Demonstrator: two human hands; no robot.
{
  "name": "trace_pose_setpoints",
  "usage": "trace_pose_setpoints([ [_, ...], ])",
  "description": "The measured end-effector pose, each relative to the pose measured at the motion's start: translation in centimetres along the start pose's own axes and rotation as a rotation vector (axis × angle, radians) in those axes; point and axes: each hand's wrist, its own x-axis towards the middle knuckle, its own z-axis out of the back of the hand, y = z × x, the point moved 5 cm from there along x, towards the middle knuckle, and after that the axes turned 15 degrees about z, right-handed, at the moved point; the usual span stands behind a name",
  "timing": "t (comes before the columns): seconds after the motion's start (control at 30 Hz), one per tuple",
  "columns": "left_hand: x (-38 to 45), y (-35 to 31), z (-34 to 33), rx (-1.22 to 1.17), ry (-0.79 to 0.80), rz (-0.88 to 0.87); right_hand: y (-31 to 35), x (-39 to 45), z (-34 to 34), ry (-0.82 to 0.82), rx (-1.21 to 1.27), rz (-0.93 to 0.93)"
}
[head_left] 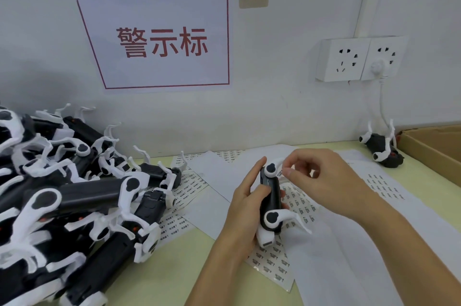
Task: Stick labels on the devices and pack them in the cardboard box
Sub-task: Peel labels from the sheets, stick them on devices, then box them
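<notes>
My left hand [245, 202] gripped the black-and-white device [270, 202] upright over the label sheets [296, 208] while my right hand [321, 176] pinched a small label [281, 173] against its top.

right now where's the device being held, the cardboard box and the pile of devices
device being held [270, 196], head view, on its black body between the hands
cardboard box [429, 151], head view, on its near brown wall
pile of devices [87, 193], head view, on one black body

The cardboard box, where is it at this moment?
In the head view the cardboard box sits at the far right edge of the table, partly cut off, just right of a lone device below the wall sockets.
</notes>
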Motion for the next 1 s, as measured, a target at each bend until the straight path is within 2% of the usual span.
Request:
trace_pose_setpoints([
  [0.13,-0.3,0.2,0.0,0.073,-0.033,0.004,-0.5,-0.2,0.4,-0.025,-0.108,-0.007],
  [0.33,-0.2,0.2,0.1,0.066,-0.036,0.003,-0.7,-0.4,-0.5,0.078,-0.111,-0.022],
  [0.73,0.0,0.3,-0.2,-0.02,0.039,0.014,-0.3,-0.3,-0.8,0.065,-0.147,0.015],
  [1.0,-0.2,0.2,-0.2,-0.003,0.032,0.016,0.1,-0.2,-1.0,0.058,-0.187,0.05],
])
